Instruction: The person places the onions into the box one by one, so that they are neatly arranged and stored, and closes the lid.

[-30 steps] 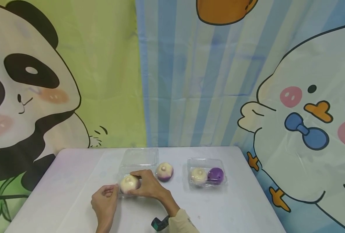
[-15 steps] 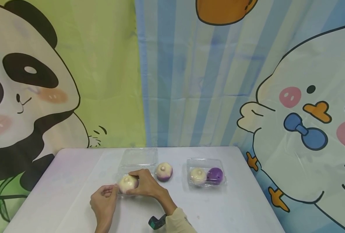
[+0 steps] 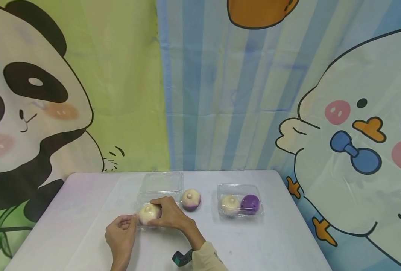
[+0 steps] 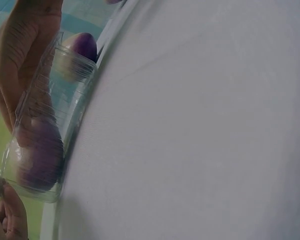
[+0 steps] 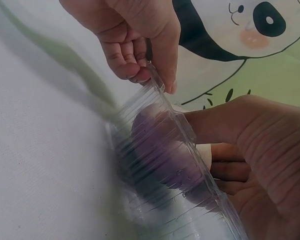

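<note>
In the head view my right hand point(image 3: 171, 213) holds a white-and-purple turnip point(image 3: 149, 214) between thumb and fingers, inside the base of an open clear plastic clamshell box point(image 3: 161, 183). My left hand point(image 3: 120, 233) pinches the left rim of that box. Through the ribbed wall point(image 5: 140, 115) in the right wrist view, the turnip's purple underside point(image 5: 162, 145) shows, low in the box. The left wrist view shows the turnip point(image 4: 39, 157) at the box's near end, with right-hand fingers reaching down to it. A second turnip point(image 3: 191, 200) sits on the table just right of the box.
Another clear box point(image 3: 240, 188) stands to the right on the white table point(image 3: 254, 241), holding a whitish round piece point(image 3: 230, 205) and a purple one point(image 3: 250, 204). A dark strap device point(image 3: 182, 258) is at my right wrist. Printed curtains point(image 3: 217, 94) hang behind the table.
The head view has shifted very slightly. Both hands keep their hold, and the turnip and the boxes stay in place.
</note>
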Motion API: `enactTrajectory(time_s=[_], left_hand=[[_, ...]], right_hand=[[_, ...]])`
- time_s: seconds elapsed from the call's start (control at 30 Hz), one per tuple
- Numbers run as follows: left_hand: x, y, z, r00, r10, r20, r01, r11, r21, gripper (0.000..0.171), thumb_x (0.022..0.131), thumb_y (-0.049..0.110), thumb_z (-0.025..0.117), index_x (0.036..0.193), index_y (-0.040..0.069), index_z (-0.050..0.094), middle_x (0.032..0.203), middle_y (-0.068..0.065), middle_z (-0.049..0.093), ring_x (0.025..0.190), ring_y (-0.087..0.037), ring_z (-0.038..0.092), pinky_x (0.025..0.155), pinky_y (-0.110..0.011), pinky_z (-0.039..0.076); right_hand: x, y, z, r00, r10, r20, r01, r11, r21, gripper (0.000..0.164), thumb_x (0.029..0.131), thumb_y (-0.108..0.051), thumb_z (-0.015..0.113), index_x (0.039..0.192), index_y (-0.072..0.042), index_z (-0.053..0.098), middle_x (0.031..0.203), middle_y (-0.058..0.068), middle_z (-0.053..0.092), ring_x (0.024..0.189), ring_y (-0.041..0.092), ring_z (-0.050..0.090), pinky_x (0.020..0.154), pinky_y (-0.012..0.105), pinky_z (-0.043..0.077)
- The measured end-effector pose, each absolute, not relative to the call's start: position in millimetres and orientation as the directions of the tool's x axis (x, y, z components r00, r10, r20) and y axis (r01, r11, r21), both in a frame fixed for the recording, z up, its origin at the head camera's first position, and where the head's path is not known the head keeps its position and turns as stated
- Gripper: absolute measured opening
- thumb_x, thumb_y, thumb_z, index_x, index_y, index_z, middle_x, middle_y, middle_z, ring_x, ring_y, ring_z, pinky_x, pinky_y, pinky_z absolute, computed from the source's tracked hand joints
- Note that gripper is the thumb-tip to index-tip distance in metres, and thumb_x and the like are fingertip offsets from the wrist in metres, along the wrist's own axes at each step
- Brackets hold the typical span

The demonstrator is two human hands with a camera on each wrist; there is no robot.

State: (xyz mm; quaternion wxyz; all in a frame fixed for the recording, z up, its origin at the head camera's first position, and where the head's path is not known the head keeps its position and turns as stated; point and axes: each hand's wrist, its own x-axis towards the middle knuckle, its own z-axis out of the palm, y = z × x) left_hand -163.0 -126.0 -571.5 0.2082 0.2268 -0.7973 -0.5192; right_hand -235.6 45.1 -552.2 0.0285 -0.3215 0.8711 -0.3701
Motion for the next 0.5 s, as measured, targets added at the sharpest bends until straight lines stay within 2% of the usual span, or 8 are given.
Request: enactTrajectory(time_s=[0.23,0.5], left_hand=[[-163.1,-126.2,-572.4,-0.811,-0.58,0.079,-0.166,0.357,0.919,0.016,0.099,0.008,0.074,0.101,-0.008,0.075,0.088,-0.024,0.077,0.06,-0.009,0.063,0.049,-0.016,0.05],[-162.8,-125.9,-571.6,-0.81,-0.581,0.085,-0.162,0.361,0.918,0.015,0.099,0.008,0.074,0.101,-0.007,0.075,0.089,-0.023,0.078,0.062,-0.01,0.064,0.05,-0.015,0.05]], right_hand=[[-234.9,45.4,-552.1,-0.795,-0.578,0.186,-0.542,0.538,-0.646,0.068,0.081,-0.028,0.097,0.138,-0.001,0.073,0.13,0.008,0.081,0.116,0.007,0.074,0.099,0.011,0.056],[-235.1,44.9,-550.2,-0.796,-0.578,0.181,-0.536,0.535,-0.653,0.069,0.081,-0.029,0.098,0.137,0.001,0.073,0.127,0.008,0.082,0.11,0.002,0.073,0.095,0.01,0.055]])
